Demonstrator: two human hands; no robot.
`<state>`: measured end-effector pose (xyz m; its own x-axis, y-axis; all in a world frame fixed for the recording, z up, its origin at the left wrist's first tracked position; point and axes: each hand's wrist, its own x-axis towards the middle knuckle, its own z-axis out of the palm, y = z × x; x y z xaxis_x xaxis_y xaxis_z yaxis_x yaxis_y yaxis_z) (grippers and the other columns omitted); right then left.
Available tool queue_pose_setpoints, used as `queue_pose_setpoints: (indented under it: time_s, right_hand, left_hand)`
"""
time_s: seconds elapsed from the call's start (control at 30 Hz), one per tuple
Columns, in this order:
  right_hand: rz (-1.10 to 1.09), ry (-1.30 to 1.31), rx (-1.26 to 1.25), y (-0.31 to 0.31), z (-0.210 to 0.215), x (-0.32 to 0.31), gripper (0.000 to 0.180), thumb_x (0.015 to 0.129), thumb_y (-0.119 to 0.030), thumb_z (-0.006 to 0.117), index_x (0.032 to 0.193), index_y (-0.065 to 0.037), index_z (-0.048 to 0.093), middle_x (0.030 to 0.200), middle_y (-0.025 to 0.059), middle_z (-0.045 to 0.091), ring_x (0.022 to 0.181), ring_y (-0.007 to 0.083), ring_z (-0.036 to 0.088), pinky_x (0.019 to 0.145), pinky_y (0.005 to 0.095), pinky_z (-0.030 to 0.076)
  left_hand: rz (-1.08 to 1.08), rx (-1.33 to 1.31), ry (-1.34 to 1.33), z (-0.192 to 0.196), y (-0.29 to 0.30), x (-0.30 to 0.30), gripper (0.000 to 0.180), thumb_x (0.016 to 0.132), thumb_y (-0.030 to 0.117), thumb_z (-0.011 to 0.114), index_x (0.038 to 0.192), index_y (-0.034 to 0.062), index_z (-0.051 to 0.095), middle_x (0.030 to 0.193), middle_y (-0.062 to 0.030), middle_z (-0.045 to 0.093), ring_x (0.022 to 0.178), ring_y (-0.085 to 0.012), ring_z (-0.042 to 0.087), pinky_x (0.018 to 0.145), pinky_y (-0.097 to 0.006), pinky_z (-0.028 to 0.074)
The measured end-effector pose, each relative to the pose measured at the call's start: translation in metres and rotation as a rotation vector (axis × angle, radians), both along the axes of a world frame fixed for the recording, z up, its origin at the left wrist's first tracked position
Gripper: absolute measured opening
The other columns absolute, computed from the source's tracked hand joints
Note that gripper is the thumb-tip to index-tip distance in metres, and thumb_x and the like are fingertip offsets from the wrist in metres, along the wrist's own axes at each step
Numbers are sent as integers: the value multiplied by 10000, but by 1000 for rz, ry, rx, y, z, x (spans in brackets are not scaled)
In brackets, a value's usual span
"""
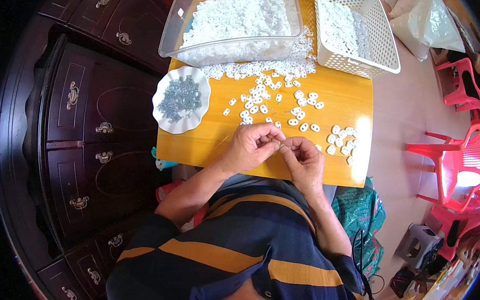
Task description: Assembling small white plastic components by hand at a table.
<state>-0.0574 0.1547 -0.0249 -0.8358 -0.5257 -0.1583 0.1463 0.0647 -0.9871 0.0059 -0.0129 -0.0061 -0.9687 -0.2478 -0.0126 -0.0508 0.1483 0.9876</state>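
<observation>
**2 hands pinched together over a small part at the table's near edge**

A tiny part (280,145), too small to be made out clearly, is pinched between the fingertips of the left hand (249,146) and the right hand (303,160). Both hands are closed on it, fingertips touching, just above the near edge of the yellow wooden table (208,140).

Loose white plastic pieces (270,100) are scattered across the tabletop beyond the hands, and a small cluster (342,142) is gathered to the right of the right hand. A white scalloped dish (163,121) filled with small grey metal parts (181,97) is set at the table's left side, near the left hand but apart from it.

At the far edge, a clear plastic tub (172,38) is heaped with white pieces, and a white perforated basket (384,41) holding more of them stands just beside it on the right.

A dark wooden cabinet (84,114) with metal handles is seen on the left, and red plastic chairs (462,156) on the right, well apart from the table.
</observation>
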Motion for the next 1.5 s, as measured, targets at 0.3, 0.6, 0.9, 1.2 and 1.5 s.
queue_pose_setpoints:
  time_s: [0.3,0.6,0.9,1.2,1.5]
  right_hand:
    - [14,-131,-147,-6,-1,4,82,946,-31,714,1020,-11,684,834,-44,659,728,11,566,662,183,465]
    - [8,-229,-148,7,0,-3,121,950,21,688,1061,-17,661,903,-32,666,795,24,588,738,173,455]
    - [41,-278,-129,0,13,0,68,982,-22,662,1048,-35,652,900,-41,656,782,17,573,686,169,433]
    - [53,-276,-129,1,11,-2,59,984,-37,663,1035,-39,634,884,-46,644,737,7,549,644,163,414]
    - [67,-262,-142,4,10,-4,60,990,-74,657,1041,-51,636,882,-35,657,746,15,560,644,173,427]
  left_hand:
    - [-58,114,-75,5,-15,9,195,880,-52,676,1064,12,678,797,42,624,667,-1,527,594,-198,445]
    - [218,-241,-131,-1,-65,38,151,906,-21,665,1052,10,686,876,-38,702,743,-59,664,666,-236,522]
    - [170,-749,6,1,-54,37,190,853,63,730,1039,91,703,894,-82,686,769,-304,678,651,-389,544]
    - [149,-856,33,-6,-52,37,149,885,109,710,1032,97,698,929,-61,683,809,-301,685,670,-405,553]
    - [146,-927,49,-7,-49,39,82,904,114,711,964,68,680,855,-86,658,752,-310,670,626,-402,533]
